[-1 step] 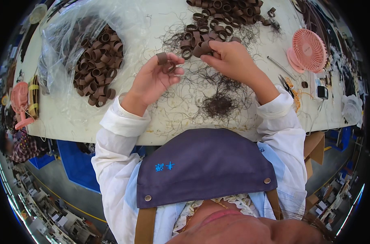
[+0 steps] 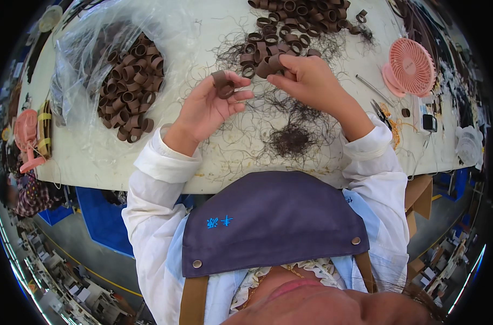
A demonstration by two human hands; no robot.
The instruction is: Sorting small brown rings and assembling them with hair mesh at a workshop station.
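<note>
The right hand [image 2: 314, 84] pinches a brown ring [image 2: 263, 69] between thumb and forefinger, palm turned down, just this side of the loose heap. Beside it, well within reach, the left hand [image 2: 206, 111] is loosely curled with its palm up, holding a pair of brown rings [image 2: 219, 79] at the thumb and fingers; I can't make out whether either one is slipped over a digit.

Right past the fingertips, the heap of rings [image 2: 303, 21] spreads toward the far edge of the bench [image 2: 230, 162]. Dark threads [image 2: 292, 141] straggle all over the surface below the right hand, bunched into a clump near the front edge.

Off to the left, more rings [image 2: 130, 89] lie piled with a clear plastic bag [image 2: 76, 65] around them. Farther out that way, a pink fan [image 2: 26, 130] sits next to a bundle with yellow bands [image 2: 44, 127].

Over on the right I see a metal rod [image 2: 373, 89], a tangle of orange thread [image 2: 397, 132], a small black box [image 2: 430, 123] and another pink fan [image 2: 411, 65].
</note>
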